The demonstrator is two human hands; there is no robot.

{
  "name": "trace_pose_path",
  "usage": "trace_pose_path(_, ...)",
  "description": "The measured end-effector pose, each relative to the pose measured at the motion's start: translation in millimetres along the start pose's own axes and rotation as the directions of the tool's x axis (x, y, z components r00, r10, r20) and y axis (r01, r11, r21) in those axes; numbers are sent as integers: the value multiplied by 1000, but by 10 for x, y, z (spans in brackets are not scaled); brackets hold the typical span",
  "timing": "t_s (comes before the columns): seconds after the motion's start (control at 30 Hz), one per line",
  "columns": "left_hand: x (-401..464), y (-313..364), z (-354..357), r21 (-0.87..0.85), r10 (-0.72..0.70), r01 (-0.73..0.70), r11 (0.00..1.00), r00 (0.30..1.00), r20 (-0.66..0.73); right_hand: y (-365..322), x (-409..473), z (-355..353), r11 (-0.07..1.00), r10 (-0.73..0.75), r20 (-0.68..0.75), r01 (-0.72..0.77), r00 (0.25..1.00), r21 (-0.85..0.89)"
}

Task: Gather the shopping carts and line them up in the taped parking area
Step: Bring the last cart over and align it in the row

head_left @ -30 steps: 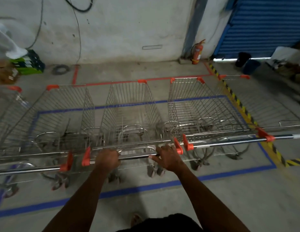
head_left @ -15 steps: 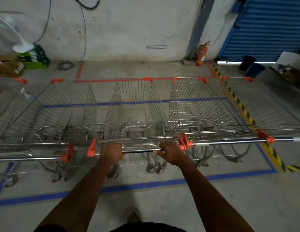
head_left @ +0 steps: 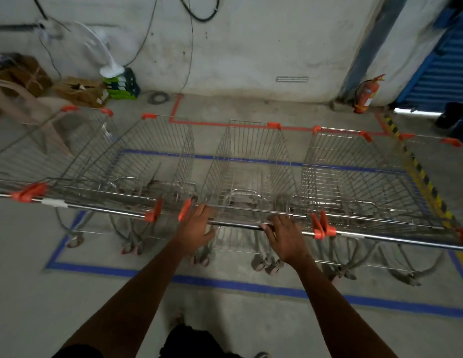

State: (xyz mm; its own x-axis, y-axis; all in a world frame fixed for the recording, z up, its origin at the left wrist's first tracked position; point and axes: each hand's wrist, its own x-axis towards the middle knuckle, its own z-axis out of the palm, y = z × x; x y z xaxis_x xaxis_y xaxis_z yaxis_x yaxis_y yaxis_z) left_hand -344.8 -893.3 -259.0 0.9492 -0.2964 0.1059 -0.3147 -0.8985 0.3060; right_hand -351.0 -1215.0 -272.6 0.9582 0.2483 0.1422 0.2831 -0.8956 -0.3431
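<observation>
Several wire shopping carts with orange corner caps stand side by side inside the blue taped rectangle (head_left: 225,282) on the concrete floor. The middle cart (head_left: 251,171) is straight ahead of me, and its chrome handle (head_left: 238,224) runs between orange end caps. My left hand (head_left: 196,226) and my right hand (head_left: 284,236) both lie over this handle, fingers curled across the bar. A left cart (head_left: 147,161) and a right cart (head_left: 354,171) flank it closely, handles nearly in one line. A far-left cart (head_left: 57,151) and a far-right cart (head_left: 432,177) are partly cut off.
Yellow-black hazard tape (head_left: 419,171) runs under the far-right cart. Red tape (head_left: 225,122) marks the floor behind. Along the wall stand a fire extinguisher (head_left: 366,95), a white fan (head_left: 103,55), cardboard boxes (head_left: 77,90), a plastic chair (head_left: 23,104) and a blue shutter (head_left: 445,60).
The middle cart rolled slightly forward, bringing its handle level with the right cart's. My view swung left, showing the fan, boxes and chair. Both hands stayed on the handle.
</observation>
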Motion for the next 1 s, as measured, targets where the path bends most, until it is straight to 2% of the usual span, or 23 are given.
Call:
trace_pose_path(0.07,-41,-176,-117,-36,-20,20,999,1000,10,-237,66,95,1000,-14,-3,14,1000,-19)
trace_pose_path(0.13,-100,-478,-246,2,-32,32,999,999,-34,-508,166,226,999,-37,-23,36,999,-31)
trace_pose_path(0.2,-201,-909,-403,-10,-12,11,1000,996,-85,-850,303,383,998,-58,-52,57,997,-17)
trace_pose_path(0.27,-325,-1438,-568,-70,-46,41,997,997,-69,-1266,484,565,996,-86,-72,85,994,-20)
trace_pose_path(0.37,-538,-2340,-840,23,-115,115,993,993,14,-1992,810,849,986,-164,-69,163,984,-22)
trace_pose_path(0.5,-648,-3417,-1183,111,-117,100,989,979,165,-2987,1257,1221,977,-213,-26,214,977,18)
trace_pose_path(0.57,-574,-3782,-1273,258,-135,64,964,954,269,-3398,1458,1411,971,-237,25,236,971,32)
trace_pose_path(0.63,-480,-3917,-1305,410,-136,-38,911,912,387,-3711,1586,1572,973,-231,132,228,964,41)
trace_pose_path(0.7,-462,-3858,-1318,426,-116,-106,899,878,465,-3880,1612,1663,984,-164,208,176,964,-40)
trace_pose_path(0.8,-428,-3779,-1296,408,-119,-91,908,880,461,-3948,1610,1674,989,-81,255,109,964,-101)
trace_pose_path(1.0,-322,-3638,-1166,377,-96,-68,924,912,400,-3823,1701,1594,986,36,246,6,969,-166)
